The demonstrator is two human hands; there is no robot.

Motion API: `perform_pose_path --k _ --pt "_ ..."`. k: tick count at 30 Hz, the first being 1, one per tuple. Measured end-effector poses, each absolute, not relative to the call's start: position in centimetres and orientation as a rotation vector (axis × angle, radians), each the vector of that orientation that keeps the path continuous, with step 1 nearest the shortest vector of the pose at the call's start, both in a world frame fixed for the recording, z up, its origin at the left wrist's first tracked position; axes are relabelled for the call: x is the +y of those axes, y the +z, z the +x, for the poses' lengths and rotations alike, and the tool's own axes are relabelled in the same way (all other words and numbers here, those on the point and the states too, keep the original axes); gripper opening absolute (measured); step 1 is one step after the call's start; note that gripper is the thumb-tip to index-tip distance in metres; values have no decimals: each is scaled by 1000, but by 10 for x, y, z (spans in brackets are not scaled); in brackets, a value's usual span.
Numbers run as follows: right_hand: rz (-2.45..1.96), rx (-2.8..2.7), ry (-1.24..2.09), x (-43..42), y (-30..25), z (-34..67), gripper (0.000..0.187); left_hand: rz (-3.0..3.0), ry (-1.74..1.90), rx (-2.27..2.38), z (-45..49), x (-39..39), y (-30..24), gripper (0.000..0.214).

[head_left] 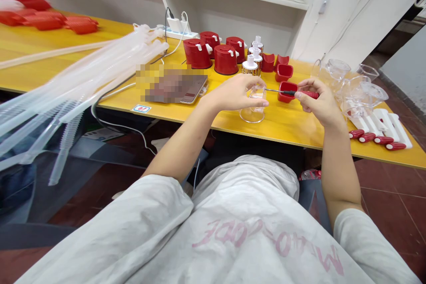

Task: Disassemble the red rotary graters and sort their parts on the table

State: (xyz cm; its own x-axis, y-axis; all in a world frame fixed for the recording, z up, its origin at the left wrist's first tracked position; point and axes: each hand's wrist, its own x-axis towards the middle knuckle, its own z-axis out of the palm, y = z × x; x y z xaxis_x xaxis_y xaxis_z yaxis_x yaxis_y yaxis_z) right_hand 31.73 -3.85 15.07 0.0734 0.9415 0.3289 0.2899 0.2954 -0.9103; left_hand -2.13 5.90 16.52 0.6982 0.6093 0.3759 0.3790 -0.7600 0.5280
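Observation:
My left hand [241, 91] is closed around the upper part of a clear plastic cup [252, 115], whose round rim rests on the yellow table. In my right hand [314, 100] is a screwdriver [309, 94] with a red and black handle. Its thin shaft lies level and points left, with the tip at the cup beside my left fingers. Whether the tip touches the cup or a screw is too small to tell. Just behind the shaft stands a red square cup [286, 93], open side up.
Several red round housings [226, 58] and white-topped cylinders [250, 65] stand at the back. Clear plastic parts [357, 88] and white pieces with red-tipped handles [382, 135] lie right. Left are a tablet [193, 91], cables and translucent corrugated tubes [86, 75].

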Motion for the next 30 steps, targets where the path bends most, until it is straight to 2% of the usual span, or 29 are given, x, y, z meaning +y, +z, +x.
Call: perform_pose_path --k 5,11,15,23,26,30 --pt "-1293 -1458 780 -35 147 323 76 2501 765 766 -22 58 165 74" --pt "-1232 -1468 674 -38 150 324 59 2492 771 765 -21 59 164 75" --pt "-1193 -1463 650 -39 150 319 65 2493 765 768 -21 59 164 76" --pt "-1254 -1474 820 -36 148 320 83 2485 759 771 -22 58 165 76" --pt "-1276 -1469 799 -36 148 320 78 2483 763 771 -22 58 165 76" --pt "-1237 -1440 675 -37 150 317 62 2494 752 776 -21 57 166 78"
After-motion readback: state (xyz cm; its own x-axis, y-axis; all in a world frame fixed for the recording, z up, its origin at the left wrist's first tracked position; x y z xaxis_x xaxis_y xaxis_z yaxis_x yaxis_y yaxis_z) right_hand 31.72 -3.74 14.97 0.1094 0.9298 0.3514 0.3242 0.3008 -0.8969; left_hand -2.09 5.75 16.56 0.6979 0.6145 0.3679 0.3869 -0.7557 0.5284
